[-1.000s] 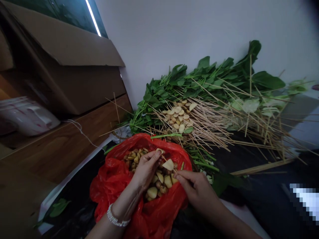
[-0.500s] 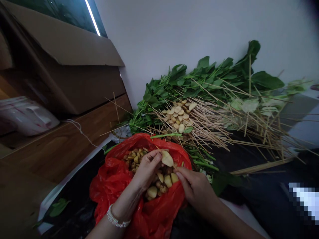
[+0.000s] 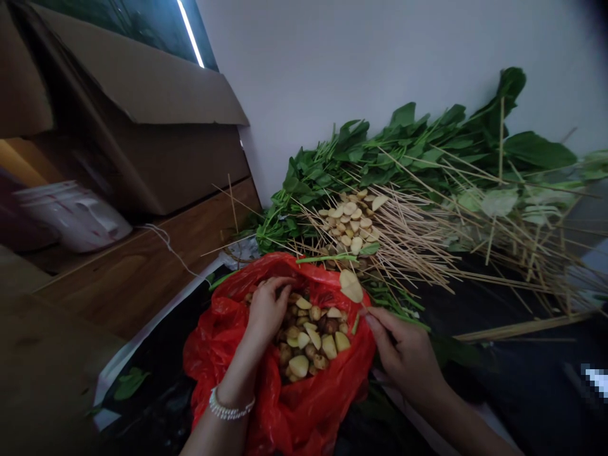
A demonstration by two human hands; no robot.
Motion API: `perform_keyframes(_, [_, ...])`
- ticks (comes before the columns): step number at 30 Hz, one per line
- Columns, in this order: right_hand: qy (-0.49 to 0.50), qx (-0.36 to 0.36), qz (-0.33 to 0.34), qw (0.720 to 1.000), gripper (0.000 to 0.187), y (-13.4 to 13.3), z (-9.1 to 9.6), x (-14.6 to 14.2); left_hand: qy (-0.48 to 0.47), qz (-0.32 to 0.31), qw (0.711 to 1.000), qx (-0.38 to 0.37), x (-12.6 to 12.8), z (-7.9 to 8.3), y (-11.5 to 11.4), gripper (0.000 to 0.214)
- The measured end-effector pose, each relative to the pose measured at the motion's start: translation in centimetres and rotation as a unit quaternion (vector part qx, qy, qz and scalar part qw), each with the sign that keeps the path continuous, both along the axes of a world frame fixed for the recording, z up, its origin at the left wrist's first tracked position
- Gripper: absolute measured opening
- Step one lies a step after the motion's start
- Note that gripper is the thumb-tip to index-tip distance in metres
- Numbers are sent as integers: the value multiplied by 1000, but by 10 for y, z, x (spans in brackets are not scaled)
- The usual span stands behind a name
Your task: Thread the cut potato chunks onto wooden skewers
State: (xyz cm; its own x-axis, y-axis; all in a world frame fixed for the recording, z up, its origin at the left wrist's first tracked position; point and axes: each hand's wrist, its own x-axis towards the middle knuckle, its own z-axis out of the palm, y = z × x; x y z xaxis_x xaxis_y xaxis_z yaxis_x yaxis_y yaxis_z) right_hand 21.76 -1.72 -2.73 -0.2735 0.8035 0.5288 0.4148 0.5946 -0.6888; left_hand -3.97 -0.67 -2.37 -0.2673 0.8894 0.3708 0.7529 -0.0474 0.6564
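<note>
From here, the right hand (image 3: 403, 351) pinches a skewer (image 3: 363, 304) below its potato slice (image 3: 351, 287), seemingly for clearance, by the red bag's (image 3: 304, 411) rim; whether the left hand (image 3: 266, 309), over the potato pieces (image 3: 311, 339) inside, grasps any, I can't tell.

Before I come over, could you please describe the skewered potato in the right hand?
Find the open red bag. At its right edge is the right hand. The skewered potato shows just beyond its fingers, pale, flat and held up, unlike the loose pieces inside the bag.
</note>
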Motion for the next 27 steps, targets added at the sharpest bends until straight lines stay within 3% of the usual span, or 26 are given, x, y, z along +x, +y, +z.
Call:
perform_keyframes(4, [-4, 1, 25, 1000, 28, -1, 1, 1, 166, 6, 983, -79, 1, -4, -2, 34])
perform_keyframes(8, [2, 6, 29, 1000, 27, -2, 2, -1, 239, 22, 961, -140, 6, -3, -4, 38])
perform_keyframes(23, [-9, -7, 41, 999, 28, -1, -1, -2, 211, 5, 965, -156, 8, 0, -5, 21])
perform_keyframes(27, [-8, -11, 37, 999, 27, -2, -2, -3, 140, 6, 980, -143, 8, 6, -5, 20])
